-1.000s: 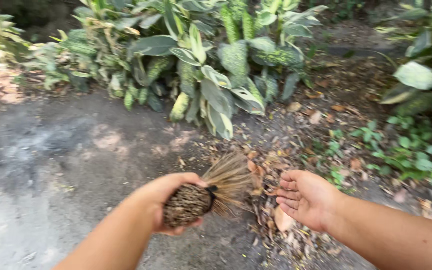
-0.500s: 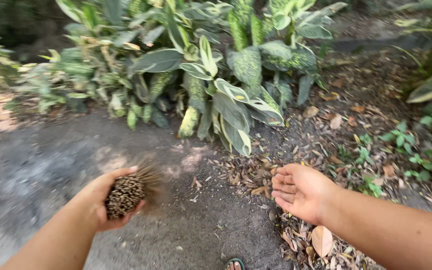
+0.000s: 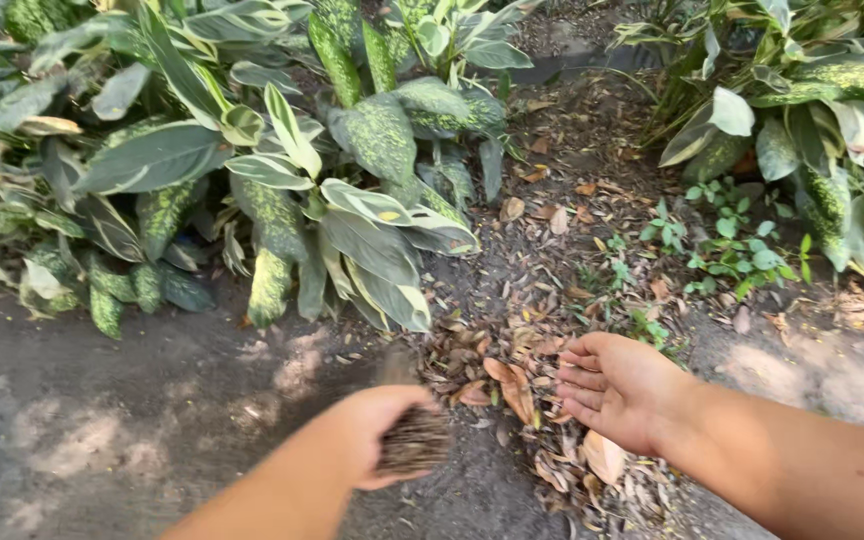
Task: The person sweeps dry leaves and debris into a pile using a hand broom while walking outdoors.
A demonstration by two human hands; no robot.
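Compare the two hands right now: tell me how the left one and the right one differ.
The left hand is closed around a bundle of brown broom sticks; the right hand is open and holds nothing. The left hand looks motion-blurred, while the right hand is sharp. The left hand is over bare dark ground; the right hand is over a pile of dry brown leaves. Both are bare, and both reach forward from the bottom of the view.
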